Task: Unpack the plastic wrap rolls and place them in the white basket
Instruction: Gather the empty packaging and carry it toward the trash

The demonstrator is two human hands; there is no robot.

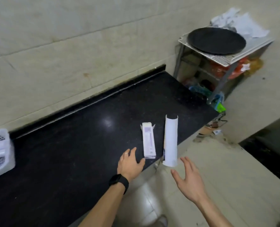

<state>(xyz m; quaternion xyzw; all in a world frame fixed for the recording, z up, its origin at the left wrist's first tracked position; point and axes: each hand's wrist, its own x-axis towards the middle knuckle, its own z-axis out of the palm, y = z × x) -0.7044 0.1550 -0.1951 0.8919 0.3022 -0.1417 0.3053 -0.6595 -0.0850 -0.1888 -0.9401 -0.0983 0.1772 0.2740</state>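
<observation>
One box and one roll on the counter, both hands empty.

A single opened box (148,142) and one white roll (170,140) (its near end overhanging the edge) are seen on the black counter (70,145); left hand (130,163) and right hand (189,181) are spread open, nothing held; one white basket (0,154) sits far left.

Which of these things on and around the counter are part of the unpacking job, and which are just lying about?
Part of the job:
- opened purple box on the black counter
- white roll at the counter edge
- white basket, far left
- left hand and right hand, both open and empty

Just lying about:
- black round tray on the metal rack
- crumpled white bags behind the tray
</observation>
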